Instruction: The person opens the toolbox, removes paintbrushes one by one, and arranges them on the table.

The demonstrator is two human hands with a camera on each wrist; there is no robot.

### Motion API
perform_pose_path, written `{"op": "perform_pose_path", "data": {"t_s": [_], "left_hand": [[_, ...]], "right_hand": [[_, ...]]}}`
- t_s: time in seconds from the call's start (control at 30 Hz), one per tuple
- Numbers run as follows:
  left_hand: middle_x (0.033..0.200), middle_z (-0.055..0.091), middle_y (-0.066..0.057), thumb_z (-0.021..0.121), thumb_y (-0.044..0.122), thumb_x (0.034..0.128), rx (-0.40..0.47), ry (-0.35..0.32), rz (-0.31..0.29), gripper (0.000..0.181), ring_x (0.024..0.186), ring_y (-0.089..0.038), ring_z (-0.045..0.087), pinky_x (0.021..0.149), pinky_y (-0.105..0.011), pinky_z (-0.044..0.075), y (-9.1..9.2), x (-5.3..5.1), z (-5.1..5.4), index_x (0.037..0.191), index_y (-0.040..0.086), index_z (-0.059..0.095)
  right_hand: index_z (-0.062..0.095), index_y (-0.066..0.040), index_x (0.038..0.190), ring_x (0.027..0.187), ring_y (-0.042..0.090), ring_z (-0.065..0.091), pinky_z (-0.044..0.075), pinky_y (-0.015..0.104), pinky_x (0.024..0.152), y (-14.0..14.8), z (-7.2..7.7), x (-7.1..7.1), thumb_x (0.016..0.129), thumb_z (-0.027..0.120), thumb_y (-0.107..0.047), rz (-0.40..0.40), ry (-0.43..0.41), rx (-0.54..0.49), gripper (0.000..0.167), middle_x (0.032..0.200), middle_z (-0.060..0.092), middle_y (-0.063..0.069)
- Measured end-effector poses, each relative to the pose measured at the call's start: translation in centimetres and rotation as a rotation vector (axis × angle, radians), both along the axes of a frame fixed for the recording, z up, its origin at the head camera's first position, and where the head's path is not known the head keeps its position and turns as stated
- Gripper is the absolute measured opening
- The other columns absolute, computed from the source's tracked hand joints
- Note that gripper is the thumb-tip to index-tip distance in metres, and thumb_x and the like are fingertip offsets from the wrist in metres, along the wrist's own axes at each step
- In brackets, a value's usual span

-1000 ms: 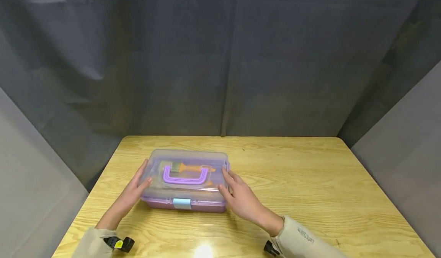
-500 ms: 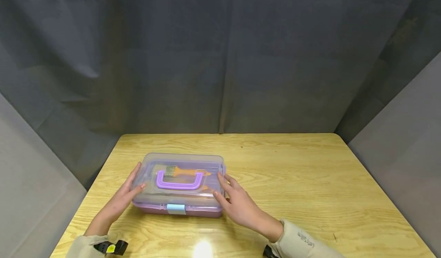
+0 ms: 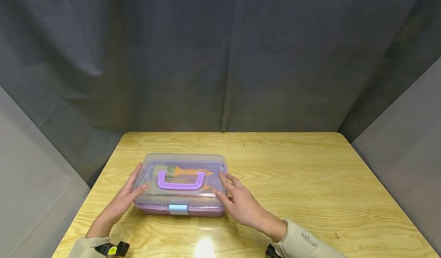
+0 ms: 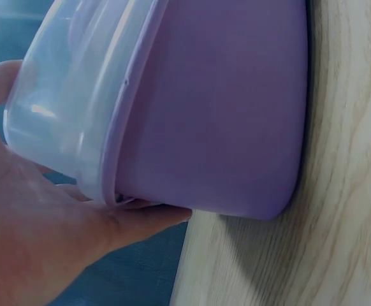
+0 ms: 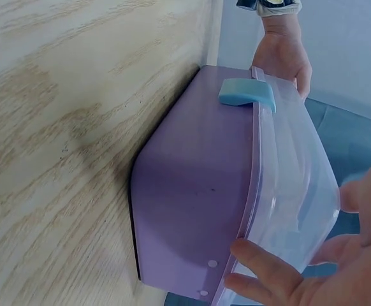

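Note:
A purple plastic toolbox (image 3: pixel 155 196) with a clear lid stands on the left part of the table. Its lid is down. A purple carry handle (image 3: pixel 180 187) lies folded on top, and a pale blue latch (image 3: pixel 178 209) is at the front. Through the lid an orange-handled paintbrush (image 3: pixel 187 172) shows. My left hand (image 3: pixel 118 206) holds the box's left end, thumb on the lid and fingers along the side under the rim. At the opposite end my right hand (image 3: pixel 244 208) grips the lid edge, with fingertips on the rim in the right wrist view.
The wooden table (image 3: pixel 293 189) stretches to the right of the box. Behind it hangs a dark grey curtain (image 3: pixel 172 59). Pale panels (image 3: pixel 31 181) flank the table on both sides. Each sleeve cuff has a black wrist camera (image 3: pixel 117 249).
Both hands have drawn the toolbox slightly toward me and a little left. Over the last half second box and hands hardly move; the head view shifts slightly.

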State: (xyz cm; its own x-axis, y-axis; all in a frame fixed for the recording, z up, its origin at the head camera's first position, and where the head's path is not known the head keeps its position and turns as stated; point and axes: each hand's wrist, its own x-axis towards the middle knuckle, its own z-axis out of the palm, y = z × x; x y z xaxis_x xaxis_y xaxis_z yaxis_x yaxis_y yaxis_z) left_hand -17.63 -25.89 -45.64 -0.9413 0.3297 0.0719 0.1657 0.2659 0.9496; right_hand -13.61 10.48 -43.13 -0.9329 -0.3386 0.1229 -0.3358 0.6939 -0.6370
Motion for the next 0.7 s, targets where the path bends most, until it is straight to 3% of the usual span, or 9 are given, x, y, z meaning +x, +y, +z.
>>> {"op": "perform_pose_path", "data": {"t_s": [0.1, 0.2, 0.3, 0.37, 0.43, 0.5, 0.6, 0.7], "left_hand": [[0.156, -0.011, -0.017, 0.048, 0.014, 0.098, 0.011, -0.002, 0.0, 0.074, 0.139, -0.039, -0.015, 0.103, -0.069, -0.007, 0.0, -0.1, -0.1, 0.153, 0.01, -0.002], [0.156, -0.01, -0.017, 0.048, 0.013, 0.0971, 0.011, 0.003, -0.001, 0.074, 0.139, -0.04, -0.015, 0.102, -0.07, -0.007, 0.1, -0.1, -0.2, 0.153, 0.011, -0.001], [0.156, -0.01, -0.017, 0.049, 0.013, 0.0966, 0.002, 0.006, 0.002, 0.075, 0.139, -0.04, -0.015, 0.101, -0.071, -0.006, 0.0, -0.1, -0.2, 0.153, 0.012, -0.001], [0.157, -0.01, -0.017, 0.048, 0.013, 0.0967, -0.002, 0.004, 0.006, 0.075, 0.139, -0.04, -0.015, 0.101, -0.071, -0.007, 0.0, -0.2, -0.2, 0.153, 0.013, -0.001], [0.157, -0.009, -0.015, 0.048, 0.014, 0.097, -0.008, 0.001, 0.016, 0.074, 0.139, -0.039, -0.014, 0.102, -0.07, -0.007, 0.0, -0.1, -0.2, 0.153, 0.015, -0.001], [0.157, -0.009, -0.014, 0.048, 0.014, 0.0974, -0.007, -0.002, 0.024, 0.074, 0.14, -0.038, -0.014, 0.102, -0.07, -0.007, 0.0, -0.1, -0.2, 0.153, 0.017, 0.0], [0.158, -0.008, -0.013, 0.047, 0.015, 0.0978, -0.002, 0.0, 0.03, 0.072, 0.14, -0.037, -0.013, 0.103, -0.069, -0.007, 0.1, -0.1, 0.0, 0.153, 0.018, 0.001], [0.158, -0.007, -0.013, 0.047, 0.015, 0.0978, 0.006, 0.004, 0.033, 0.071, 0.14, -0.037, -0.012, 0.103, -0.069, -0.007, 0.2, -0.2, 0.1, 0.154, 0.016, 0.002]], "right_hand": [[0.037, -0.012, 0.146, 0.099, 0.023, 0.061, 0.052, 0.038, 0.082, 0.0, 0.0, 0.1, 0.097, 0.048, -0.044, -0.014, 0.066, 0.016, 0.059, 0.141, 0.04, 0.018], [0.058, -0.01, 0.129, 0.091, 0.016, 0.056, 0.051, 0.031, 0.073, 0.0, 0.3, 0.4, 0.092, 0.061, -0.031, -0.004, 0.22, 0.021, 0.043, 0.116, 0.055, 0.008], [0.07, -0.01, 0.099, 0.071, 0.004, 0.05, 0.045, 0.016, 0.058, -0.3, 0.5, 1.1, 0.086, 0.069, -0.016, 0.092, 0.345, -0.027, 0.015, 0.087, 0.057, -0.005], [0.071, -0.012, 0.086, 0.065, -0.002, 0.049, 0.044, 0.011, 0.055, -0.7, 0.3, 1.7, 0.085, 0.067, -0.011, 0.2, 0.333, -0.062, 0.003, 0.076, 0.057, -0.011], [0.072, -0.011, 0.086, 0.065, -0.005, 0.051, 0.045, 0.009, 0.056, -1.2, -0.2, 2.2, 0.089, 0.064, -0.012, 0.302, 0.201, -0.118, 0.009, 0.074, 0.059, -0.014], [0.072, -0.006, 0.094, 0.069, -0.005, 0.054, 0.048, 0.011, 0.06, -1.8, -1.0, 2.3, 0.093, 0.06, -0.017, 0.363, 0.008, -0.176, 0.016, 0.078, 0.063, -0.012], [0.063, 0.004, 0.116, 0.075, 0.006, 0.062, 0.054, 0.021, 0.064, -2.7, -2.5, 2.0, 0.096, 0.055, -0.021, 0.397, -0.306, -0.3, 0.034, 0.086, 0.067, -0.002], [0.046, 0.011, 0.132, 0.081, 0.02, 0.065, 0.057, 0.031, 0.067, -3.8, -3.9, 1.8, 0.097, 0.052, -0.023, 0.38, -0.564, -0.437, 0.049, 0.097, 0.065, 0.011]]}}
